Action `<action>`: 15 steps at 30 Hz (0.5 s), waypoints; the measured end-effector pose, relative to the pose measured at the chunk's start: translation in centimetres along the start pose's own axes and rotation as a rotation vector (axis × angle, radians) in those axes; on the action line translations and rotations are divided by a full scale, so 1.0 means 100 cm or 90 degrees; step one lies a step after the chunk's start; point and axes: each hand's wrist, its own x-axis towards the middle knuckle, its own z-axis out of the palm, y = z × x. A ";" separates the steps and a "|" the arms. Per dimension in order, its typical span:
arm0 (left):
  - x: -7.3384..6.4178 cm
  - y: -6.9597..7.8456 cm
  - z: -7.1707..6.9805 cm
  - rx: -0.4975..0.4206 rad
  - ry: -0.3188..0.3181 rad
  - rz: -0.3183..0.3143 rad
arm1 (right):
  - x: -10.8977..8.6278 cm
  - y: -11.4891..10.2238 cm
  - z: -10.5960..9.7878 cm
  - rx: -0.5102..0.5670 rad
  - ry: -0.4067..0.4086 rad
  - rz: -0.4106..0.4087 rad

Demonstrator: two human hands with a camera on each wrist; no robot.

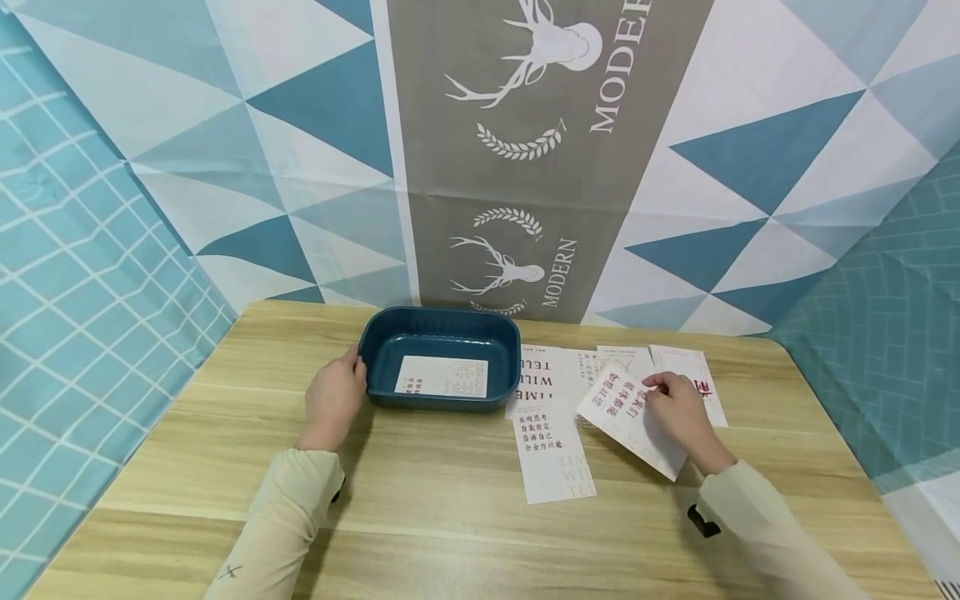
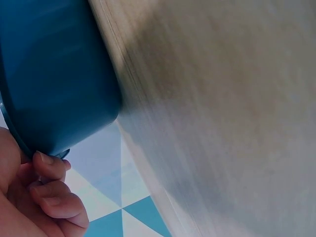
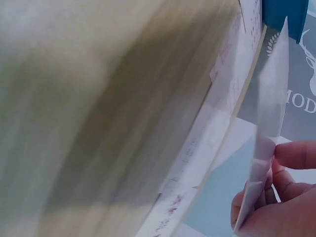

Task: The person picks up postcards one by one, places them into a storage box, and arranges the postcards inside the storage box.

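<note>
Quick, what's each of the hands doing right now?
Left hand: closed, gripping the blue tray by its rim.
Right hand: closed, pinching a printed card.

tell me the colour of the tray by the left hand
The tray is dark teal-blue, best seen in the head view.

Across the top of the head view we see a back wall point(image 1: 330, 192) patterned in white, pale blue and deep teal triangles. A grey-brown panel point(image 1: 435, 150) runs down its upper middle, printed in white with antlered deer heads point(image 1: 564, 46), leafy sprigs point(image 1: 517, 148) and the word MODERN point(image 1: 617, 71). Along the left edge we have a light blue wall point(image 1: 56, 275) crossed by white grid lines and creased in places; at the right edge, a teal wall point(image 1: 892, 267) with brick-like lines. Below, we find a wood-grained table point(image 1: 450, 508) with rounded far corners, softly lit toward the bottom centre.
</note>
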 end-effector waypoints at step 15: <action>-0.001 -0.001 0.000 0.003 -0.002 0.009 | 0.020 -0.042 -0.003 0.016 -0.061 -0.121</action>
